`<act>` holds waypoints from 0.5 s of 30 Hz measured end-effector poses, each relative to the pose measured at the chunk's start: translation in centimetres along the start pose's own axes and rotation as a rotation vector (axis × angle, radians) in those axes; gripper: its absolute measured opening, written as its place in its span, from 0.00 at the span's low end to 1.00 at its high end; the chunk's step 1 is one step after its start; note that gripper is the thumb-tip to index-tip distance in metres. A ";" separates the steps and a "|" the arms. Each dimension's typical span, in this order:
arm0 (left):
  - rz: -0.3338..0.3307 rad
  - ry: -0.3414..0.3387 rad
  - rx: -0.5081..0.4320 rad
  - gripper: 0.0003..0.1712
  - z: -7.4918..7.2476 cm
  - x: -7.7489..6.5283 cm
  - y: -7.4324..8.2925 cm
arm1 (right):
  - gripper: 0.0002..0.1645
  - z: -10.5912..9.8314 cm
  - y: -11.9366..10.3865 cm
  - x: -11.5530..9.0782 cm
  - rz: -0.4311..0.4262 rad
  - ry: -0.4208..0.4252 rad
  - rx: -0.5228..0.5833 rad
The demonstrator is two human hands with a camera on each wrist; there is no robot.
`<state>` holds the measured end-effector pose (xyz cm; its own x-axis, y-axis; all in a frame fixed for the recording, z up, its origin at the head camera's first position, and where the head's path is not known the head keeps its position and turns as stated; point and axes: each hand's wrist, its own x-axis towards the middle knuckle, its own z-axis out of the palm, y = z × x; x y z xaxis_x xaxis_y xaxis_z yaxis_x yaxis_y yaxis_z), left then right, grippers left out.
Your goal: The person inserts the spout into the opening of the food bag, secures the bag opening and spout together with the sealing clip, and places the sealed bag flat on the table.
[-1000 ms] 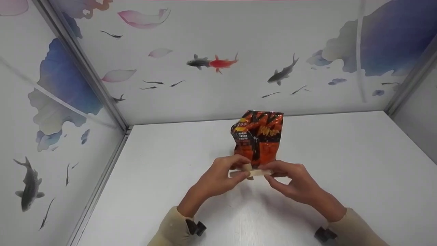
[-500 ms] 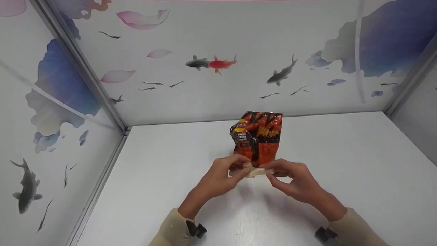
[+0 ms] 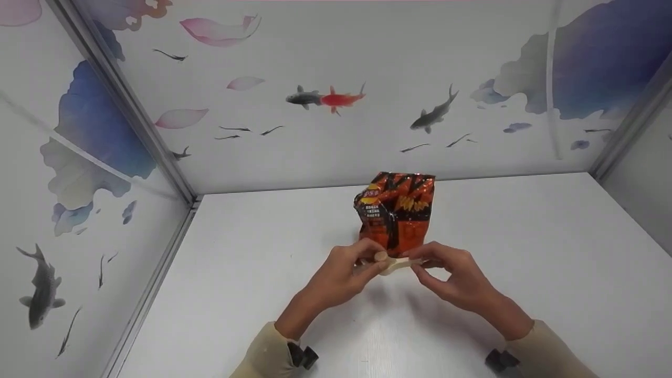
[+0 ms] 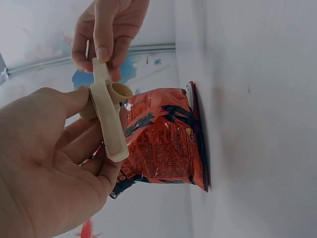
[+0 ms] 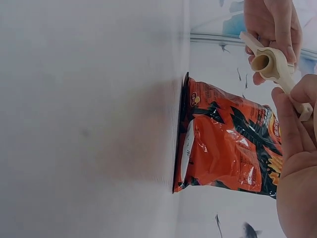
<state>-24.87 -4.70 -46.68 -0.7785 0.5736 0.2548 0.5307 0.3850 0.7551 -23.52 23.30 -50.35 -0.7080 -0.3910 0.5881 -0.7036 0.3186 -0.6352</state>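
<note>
Between both hands is a cream plastic bag clip with a round, hollow pouring spout, held above the table in front of an orange and black snack bag. My left hand pinches the clip near its middle, beside the spout, thumb on one side and fingers on the other. With thumb and fingertips, my right hand grips the clip's other end. The bag stands upright behind the clip, its printed front partly creased. In the right wrist view the clip appears apart from the bag, and the spout's opening shows.
The white tabletop stretches around the bag. Behind it rises a white back wall printed with fish and petals. A metal-framed side panel stands at the left.
The clip has turned in my hands, so the spout's round end now faces more toward the head camera. Both hands keep nearly the same place, and the bag stays put.
</note>
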 end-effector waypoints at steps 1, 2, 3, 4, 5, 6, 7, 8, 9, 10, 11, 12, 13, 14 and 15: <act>0.001 0.001 0.004 0.13 0.0 0.0 0.0 | 0.26 0.0 0.1 0.0 -0.013 0.007 -0.019; 0.003 0.003 0.006 0.13 0.1 -0.1 0.0 | 0.27 0.0 0.1 0.0 -0.032 0.014 -0.039; 0.003 0.007 0.007 0.13 0.1 -0.1 0.1 | 0.27 0.0 0.2 0.0 -0.052 0.020 -0.058; 0.003 0.011 0.009 0.14 0.1 -0.1 0.1 | 0.28 0.0 0.2 0.0 -0.069 0.028 -0.072; 0.003 0.015 0.011 0.14 0.2 -0.1 0.0 | 0.27 0.0 0.3 0.1 -0.085 0.033 -0.082; 0.005 0.020 0.014 0.14 0.2 -0.1 0.0 | 0.27 0.0 0.3 0.1 -0.100 0.038 -0.091; 0.007 0.024 0.017 0.15 0.3 -0.1 0.0 | 0.27 0.0 0.2 0.1 -0.106 0.041 -0.098; 0.012 0.027 0.018 0.16 0.3 -0.1 0.0 | 0.26 -0.1 0.2 0.2 -0.112 0.042 -0.105; 0.017 0.030 0.022 0.17 0.3 -0.1 -0.1 | 0.26 -0.1 0.1 0.2 -0.115 0.045 -0.111; 0.022 0.032 0.025 0.17 0.3 -0.1 -0.1 | 0.25 -0.1 0.1 0.3 -0.115 0.047 -0.118; 0.028 0.033 0.026 0.18 0.4 -0.1 -0.1 | 0.24 -0.2 0.0 0.3 -0.115 0.049 -0.128; 0.032 0.035 0.029 0.18 0.4 -0.1 0.0 | 0.24 -0.2 -0.1 0.4 -0.113 0.052 -0.137; 0.037 0.037 0.033 0.18 0.3 -0.1 0.0 | 0.24 -0.3 -0.1 0.4 -0.110 0.054 -0.147; 0.040 0.039 0.037 0.17 0.3 -0.1 0.0 | 0.24 -0.3 -0.1 0.4 -0.106 0.055 -0.157; 0.044 0.042 0.043 0.16 0.3 -0.1 0.0 | 0.24 -0.3 -0.2 0.5 -0.104 0.059 -0.165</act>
<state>-24.69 -4.50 -46.89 -0.7669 0.5601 0.3132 0.5780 0.3909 0.7163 -23.76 23.34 -49.80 -0.6303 -0.3793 0.6774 -0.7698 0.4184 -0.4820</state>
